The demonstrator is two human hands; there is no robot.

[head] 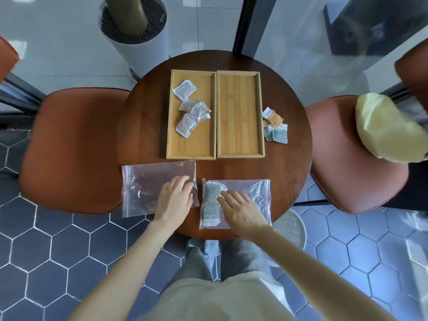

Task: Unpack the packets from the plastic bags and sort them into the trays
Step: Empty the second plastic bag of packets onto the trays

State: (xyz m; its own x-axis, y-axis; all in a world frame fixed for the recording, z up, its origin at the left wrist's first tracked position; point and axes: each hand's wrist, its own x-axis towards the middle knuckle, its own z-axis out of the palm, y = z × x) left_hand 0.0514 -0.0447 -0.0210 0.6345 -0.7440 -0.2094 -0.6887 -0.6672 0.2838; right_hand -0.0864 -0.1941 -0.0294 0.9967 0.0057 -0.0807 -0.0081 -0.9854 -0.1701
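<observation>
We're at a round wooden table [143,126], looking straight down. 2 wooden trays sit side by side at the far half, long edges touching. The left tray [173,140] has a cluster of pale grey-white packets [191,110], roughly 4, some overlapping. The right tray [240,144] holds none.

Just right of the right tray, on the bare table, there's a small pile: orange packets [274,118] on the far side, grey-blue packets [276,134] nearer us, the 2 groups touching.

Near edge of the table: 2 clear plastic bags lying flat. The left bag [143,188] shows no packets inside and overhangs the table's left edge. The right bag [257,193] has grey packets [210,205] stacked along its left end, and its near edge reaches the table rim.

Our left hand [176,198] is flat and relaxed on the right end of the left bag, fingers spread, nothing gripped. Our right hand [240,207] rests palm down on the right bag, fingertips [223,194] touching the bag over the grey packets; fingers extended, not closed on anything.

Around the table: brown chair [69,149] on the left, another chair [352,158] on the right carrying a yellow cushion [389,130]. White planter [139,40] beyond the table.
</observation>
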